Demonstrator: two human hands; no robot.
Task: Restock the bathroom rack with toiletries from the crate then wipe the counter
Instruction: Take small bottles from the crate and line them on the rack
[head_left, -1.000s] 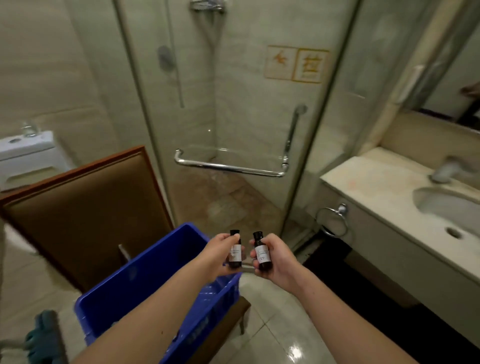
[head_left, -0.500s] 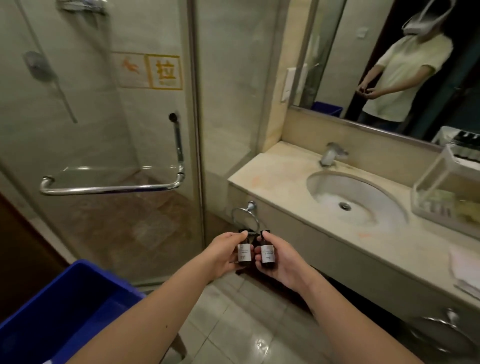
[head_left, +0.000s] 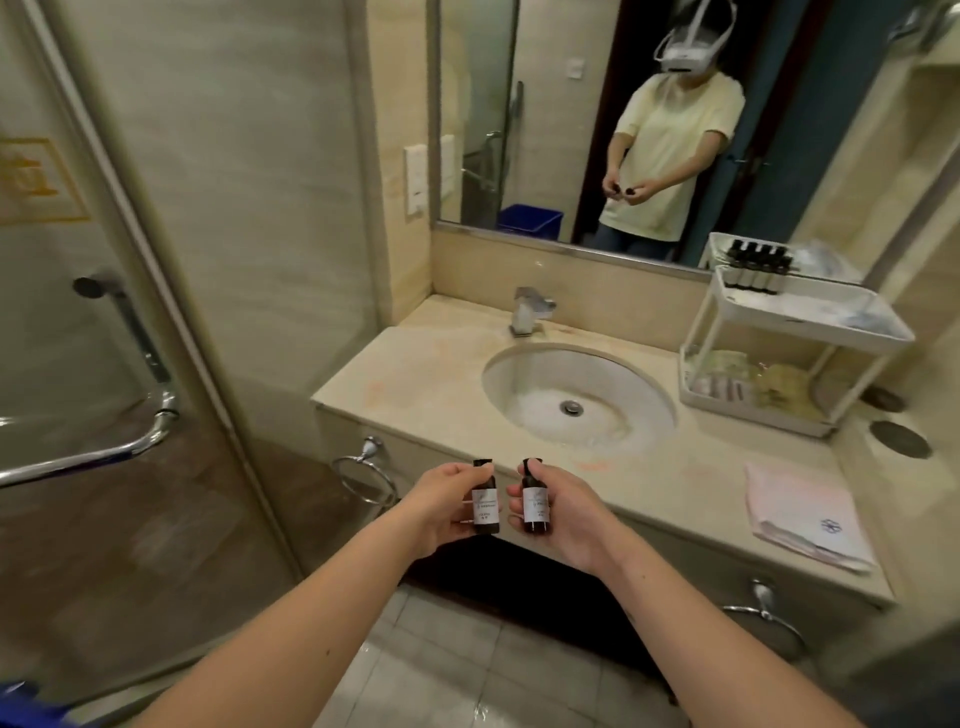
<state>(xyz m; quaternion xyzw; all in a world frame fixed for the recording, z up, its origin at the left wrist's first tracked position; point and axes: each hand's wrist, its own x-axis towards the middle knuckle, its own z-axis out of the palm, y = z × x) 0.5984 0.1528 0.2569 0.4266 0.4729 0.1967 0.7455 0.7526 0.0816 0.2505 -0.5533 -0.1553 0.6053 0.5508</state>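
Dark bottles (head_left: 485, 501) stay pinched — left grip (head_left: 441, 501), right grip (head_left: 569, 514) — with the sink (head_left: 519, 379) now squarely ahead.

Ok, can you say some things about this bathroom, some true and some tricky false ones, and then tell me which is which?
1. Each hand holds one small dark bottle: the left hand the left bottle, the right hand the right bottle. True.
2. The top shelf of the rack has no bottles. False: a row of dark bottles stands at its back.
3. A folded cloth lies on the counter, right of the sink. True.
4. The rack stands left of the sink. False: it stands to the right of it.
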